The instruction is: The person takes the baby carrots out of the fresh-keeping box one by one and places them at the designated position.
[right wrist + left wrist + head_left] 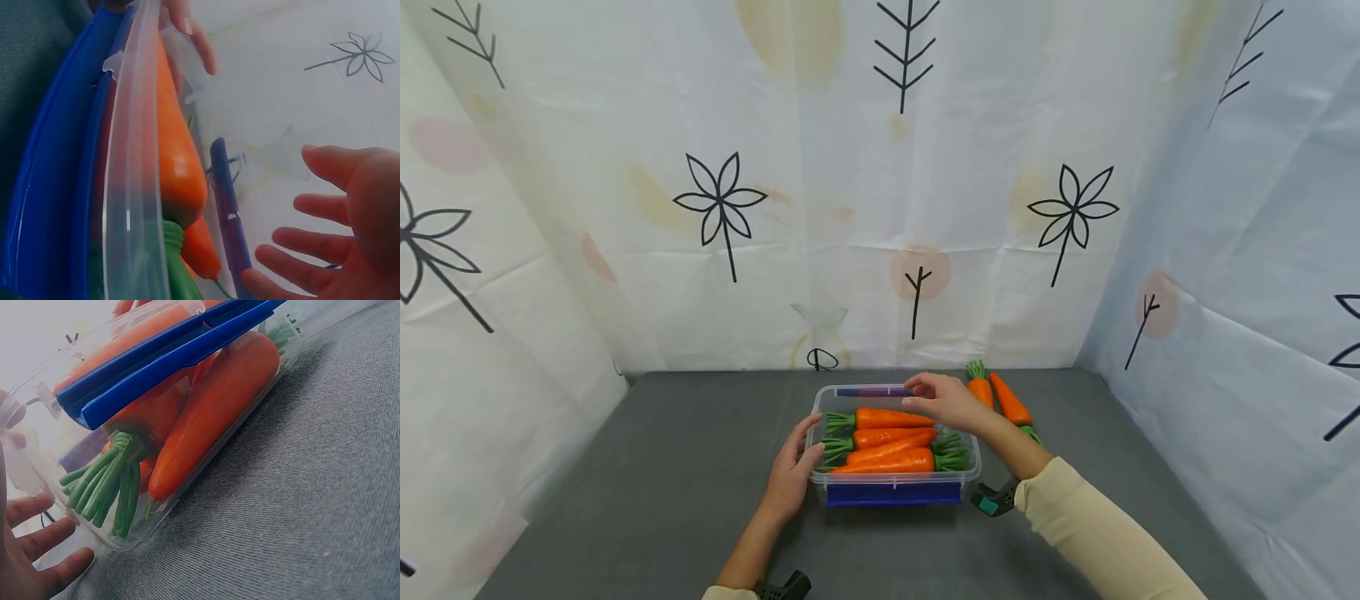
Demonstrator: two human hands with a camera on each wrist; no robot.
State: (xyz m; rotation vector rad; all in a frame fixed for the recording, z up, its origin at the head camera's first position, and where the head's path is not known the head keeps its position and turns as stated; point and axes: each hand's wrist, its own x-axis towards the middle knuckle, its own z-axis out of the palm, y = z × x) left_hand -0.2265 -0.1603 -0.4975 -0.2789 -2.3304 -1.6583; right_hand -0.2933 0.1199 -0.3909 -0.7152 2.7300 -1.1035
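Clear box (895,478) is pretty well stuffed with carrots (891,460); left hand (792,471) (spread wide) is placed at its left side, right hand (951,403), also splayed, near its far edge.

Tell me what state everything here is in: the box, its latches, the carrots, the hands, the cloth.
Box: open, no lid on, carrots inside.
Latches: unfastened.
Boxed carrots: lying on their sides, piled together.
Loose carrots: two, lying beyond the box.
Left hand: at the box's left side, fingers extended.
Right hand: at the box's far right, holding nothing.
Cloth: hanging, creased.
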